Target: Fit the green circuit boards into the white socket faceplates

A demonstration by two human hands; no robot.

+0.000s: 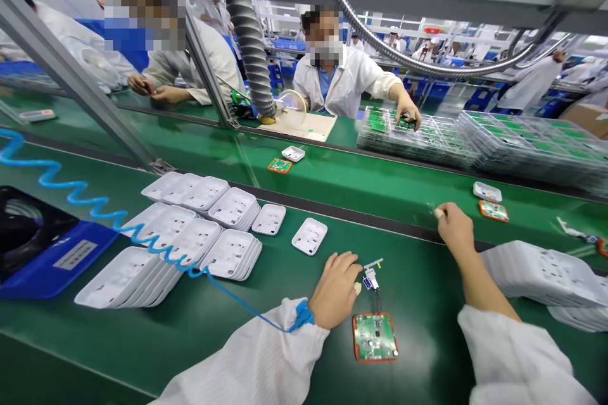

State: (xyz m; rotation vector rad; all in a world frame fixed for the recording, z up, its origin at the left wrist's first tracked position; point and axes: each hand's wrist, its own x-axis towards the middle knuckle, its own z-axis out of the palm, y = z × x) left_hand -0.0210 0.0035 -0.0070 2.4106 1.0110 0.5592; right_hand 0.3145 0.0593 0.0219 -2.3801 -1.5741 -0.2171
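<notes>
My left hand [335, 290], with a blue wrist strap, rests on the green work surface, its fingers stretched out and a pale cot on one fingertip. Just right of its fingertips lies a small white plastic part [372, 277] with a blue piece. Thin dark wires run from that part to a green circuit board [375, 336] with an orange-red edge. My right hand [456, 231] is over the dark strip bordering the conveyor, fingers pinched together and also wearing a pale cot. Whatever is in that pinch is too faint to make out.
Stacked white plastic covers [232, 253] stand at left, with a single cover [310, 236] beside them. More covers [541, 275] lie at right. A coiled blue cord [152, 243] crosses the left side. A circuit board [494, 211] lies on the conveyor [380, 186]. A co-worker reaches into trays [418, 139] opposite.
</notes>
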